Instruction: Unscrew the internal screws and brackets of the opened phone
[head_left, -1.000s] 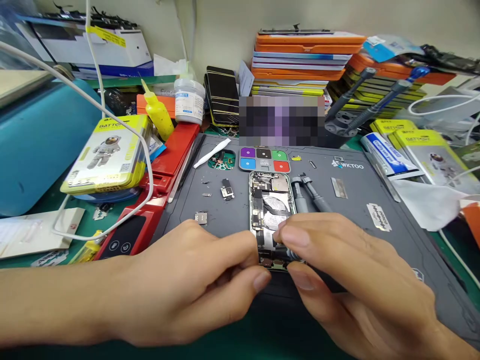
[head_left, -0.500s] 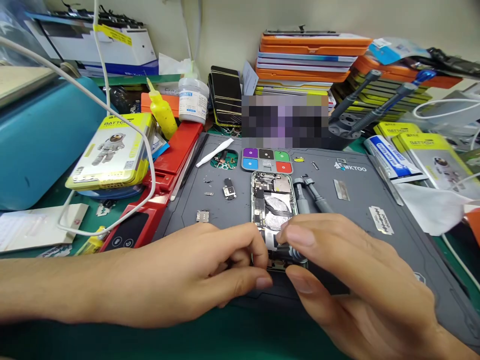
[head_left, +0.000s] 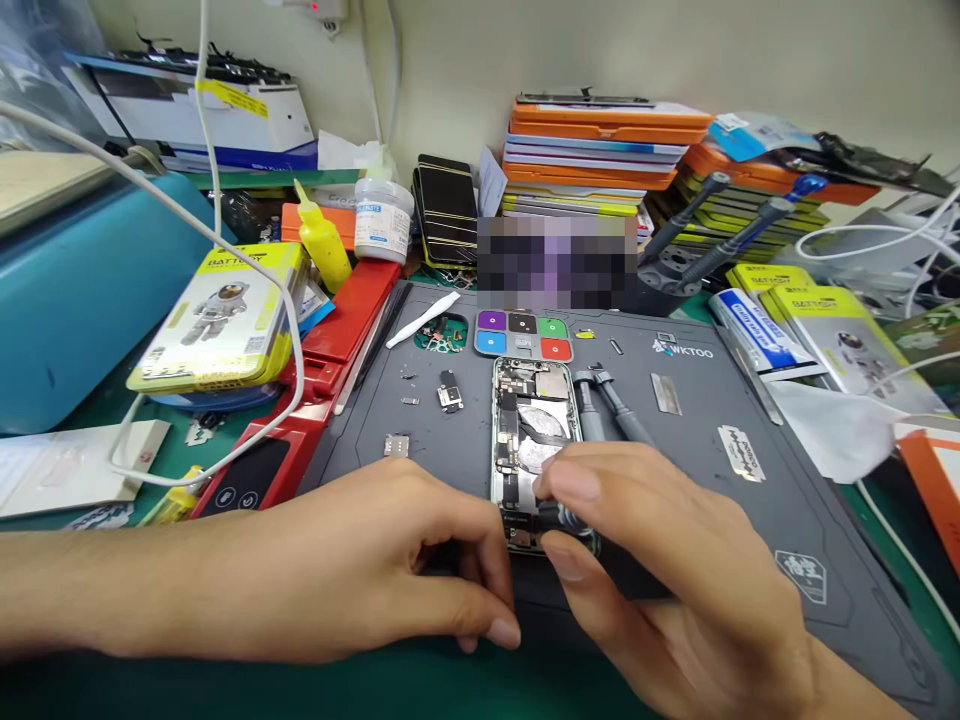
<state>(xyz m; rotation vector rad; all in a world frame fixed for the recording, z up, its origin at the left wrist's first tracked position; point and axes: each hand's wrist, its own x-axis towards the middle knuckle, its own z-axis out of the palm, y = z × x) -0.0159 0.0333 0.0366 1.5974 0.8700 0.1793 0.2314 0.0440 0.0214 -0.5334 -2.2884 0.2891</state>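
Observation:
An opened phone point(head_left: 514, 455) lies on the dark grey work mat point(head_left: 360, 400), its boards, cables and silvery round coil area bare. My left hand point(head_left: 390, 560) is beside its lower left corner, fingers curled and thumb near the index finger; anything inside them is hidden. Over the phone's lower right part, my right hand point(head_left: 675, 560) is bent with thumb and index fingertip apart. Between them shows a grey screwdriver point(head_left: 574, 518), mostly hidden, seemingly held by the fingers behind. Two more grey screwdrivers point(head_left: 590, 410) rest right of the phone.
A metal bracket point(head_left: 448, 392), a small shield plate point(head_left: 397, 445) and a white pry tool point(head_left: 424, 320) lie left of the phone. Behind it sits a coloured tray point(head_left: 523, 336). Battery boxes point(head_left: 225, 315), a white cable point(head_left: 296, 350) and stacked orange cases point(head_left: 600, 125) surround the mat.
My left hand has drawn back from the phone's lower left edge, so more of that edge shows. My right hand stays over the phone. The view has shifted slightly.

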